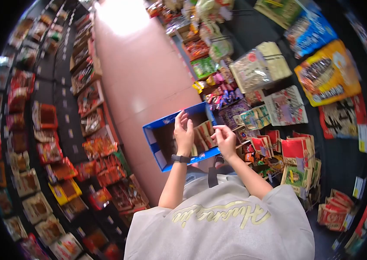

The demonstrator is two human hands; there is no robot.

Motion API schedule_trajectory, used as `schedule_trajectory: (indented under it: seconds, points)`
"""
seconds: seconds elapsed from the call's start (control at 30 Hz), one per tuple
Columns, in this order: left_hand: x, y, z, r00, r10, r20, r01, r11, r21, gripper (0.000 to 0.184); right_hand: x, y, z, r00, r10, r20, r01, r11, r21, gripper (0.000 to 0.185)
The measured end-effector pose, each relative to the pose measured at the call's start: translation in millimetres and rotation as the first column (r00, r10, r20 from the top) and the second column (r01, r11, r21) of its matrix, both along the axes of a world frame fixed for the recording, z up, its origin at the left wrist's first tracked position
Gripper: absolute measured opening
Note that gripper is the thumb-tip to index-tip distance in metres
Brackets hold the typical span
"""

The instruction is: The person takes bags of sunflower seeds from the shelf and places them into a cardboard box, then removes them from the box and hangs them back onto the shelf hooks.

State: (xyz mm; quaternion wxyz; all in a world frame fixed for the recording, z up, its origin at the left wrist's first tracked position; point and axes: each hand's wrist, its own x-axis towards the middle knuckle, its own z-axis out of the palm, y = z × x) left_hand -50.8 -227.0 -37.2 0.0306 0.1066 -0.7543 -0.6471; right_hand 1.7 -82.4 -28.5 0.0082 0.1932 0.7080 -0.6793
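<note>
Below my hands is a blue open-topped box [151, 138] with a brown inside. Several tan packets [203, 135] stand in its right part. My left hand [184, 133], with a black band on the wrist, is raised over the middle of the box, fingers apart and holding nothing. Over the box's right edge is my right hand [225, 139], its fingers curled together near the packets; whatever they may hold is too small to make out.
Shelves of snack packets [55, 169] run along the left. On the right, a dark shelf holds a yellow bag [328, 73], a blue bag [311, 32] and red-topped packets [296, 151]. A pinkish tiled floor [135, 65] lies between the shelves.
</note>
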Motion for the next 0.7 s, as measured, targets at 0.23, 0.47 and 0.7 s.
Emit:
schedule_trajectory:
  seconds: [0.23,0.47,0.7]
  points:
    - [-19.7,135.2,88.4,0.886,-0.391,-0.250,0.432,0.892,0.135,0.031,47.3,115.4,77.7,0.743,-0.415,-0.526,0.501,0.865,0.025,0.016]
    - [18.8,277.9,137.2,0.582,-0.701,-0.412,0.782,0.621,0.049,0.027,106.8,232.0,139.5,0.386,-0.616,-0.687,0.809,0.584,-0.070,0.018]
    - [35.3,396.1,134.3,0.602,-0.798,-0.045,0.659,0.464,0.592,0.042,100.3,332.5,154.2,0.322,-0.639,-0.698,0.918,0.392,0.065,0.051]
